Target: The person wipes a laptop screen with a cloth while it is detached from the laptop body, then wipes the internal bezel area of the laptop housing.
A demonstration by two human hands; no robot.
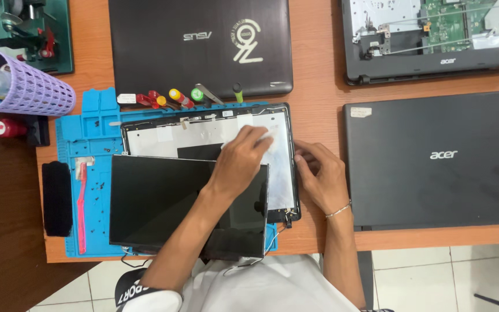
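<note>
Lying nearest the camera, a detached dark display panel (168, 199) is resting at the lower centre of the frame, overlapping the open laptop lid shell (203, 136) beneath it. Both are sitting on a blue work mat (70, 173) on the wooden table (319, 69). Reaching across the panel, the left hand (242, 156) is pressing a small pale piece, too blurred to identify, onto the shell's whitish inner surface, its fingers drawn together around it. Beside it, the right hand (319, 176) is resting against the shell's right edge with fingers curled; whether it is gripping the rim cannot be told. A pink brush (81, 208) and a black pad (57, 198) are lying at the mat's left side. Coloured-handled screwdrivers (171, 98) are lining the mat's upper edge. A closed dark laptop (200, 43) is lying at the upper centre, another closed black laptop (434, 159) at the right, and an opened laptop base (434, 34) at the upper right. A purple mesh basket (27, 86) is standing at the upper left.
</note>
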